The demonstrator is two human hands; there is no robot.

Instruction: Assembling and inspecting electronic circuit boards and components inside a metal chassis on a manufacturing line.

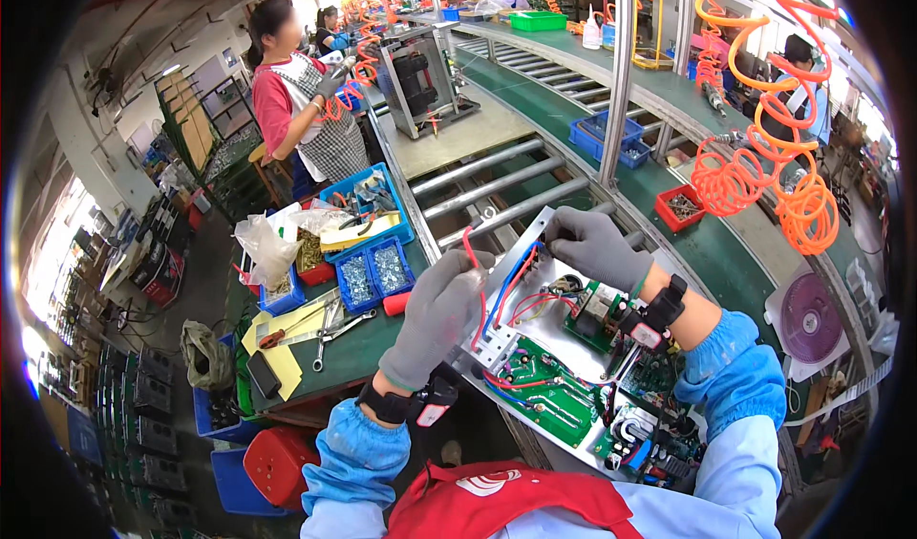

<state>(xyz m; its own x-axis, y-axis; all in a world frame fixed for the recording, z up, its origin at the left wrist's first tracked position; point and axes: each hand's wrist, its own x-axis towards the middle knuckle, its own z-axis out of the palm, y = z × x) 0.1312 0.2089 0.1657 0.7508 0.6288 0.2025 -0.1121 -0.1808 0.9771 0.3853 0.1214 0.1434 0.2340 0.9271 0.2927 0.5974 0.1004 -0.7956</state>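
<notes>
Both hands wear grey gloves and work over a metal panel (573, 343) that carries green circuit boards (544, 396) and bundles of red and blue wires. The left hand (437, 314) is curled against the panel's near left edge, its fingers closed on a red wire (470, 252) that loops up above its fingertips. The right hand (594, 245) rests at the panel's far edge, fingers pinched together on the wires where the blue wire (506, 291) and red ones meet. The panel lies tilted between the two hands, over the metal rollers (497, 181) of a conveyor. To the left of the left hand, on the green table (358, 348), stand blue trays of screws (374, 271), with a wrench (336, 334) and a red-handled screwdriver (287, 332) just nearer. Beyond the right hand hang orange coiled hoses (764, 171). Far past the left hand, a person in a checked apron (310, 109) stands at the line
</notes>
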